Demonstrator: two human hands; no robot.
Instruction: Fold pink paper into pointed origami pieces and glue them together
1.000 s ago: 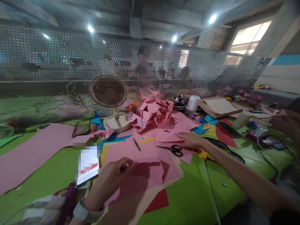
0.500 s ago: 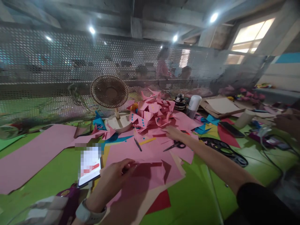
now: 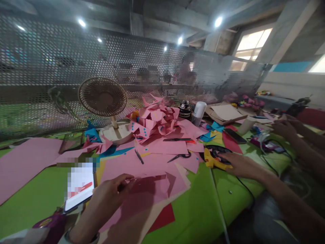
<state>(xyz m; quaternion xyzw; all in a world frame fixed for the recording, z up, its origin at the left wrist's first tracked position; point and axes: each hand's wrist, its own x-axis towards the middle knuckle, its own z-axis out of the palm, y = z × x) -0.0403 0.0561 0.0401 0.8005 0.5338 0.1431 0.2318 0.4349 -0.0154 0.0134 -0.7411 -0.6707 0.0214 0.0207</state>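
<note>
My left hand point(image 3: 114, 191), with a watch at the wrist, pinches the left end of a folded pink paper piece point(image 3: 152, 186) that lies over stacked pink sheets. To the right, my right hand point(image 3: 235, 164) has its fingers curled over a yellow tool point(image 3: 212, 160) on a black tray point(image 3: 215, 148); its exact kind is hidden. Black scissors point(image 3: 179, 156) and a small dark slim tool point(image 3: 138, 157) rest on the pink sheets. Behind them lies another flat dark tool point(image 3: 177, 139) near a heap of folded pink paper pieces point(image 3: 157, 118).
A fan point(image 3: 103, 98) stands before the perforated metal screen point(image 3: 142, 51). A lit phone point(image 3: 80, 186) leans left of my left hand. A bottle point(image 3: 199, 113), a dark phone point(image 3: 235, 135) and cables are at right. Another person's hands point(image 3: 284, 127) show at far right.
My right hand has left the pink paper by the heap and moved right and nearer to the tray, where the yellow tool now shows. My left hand stays on the folded paper. The view has turned right.
</note>
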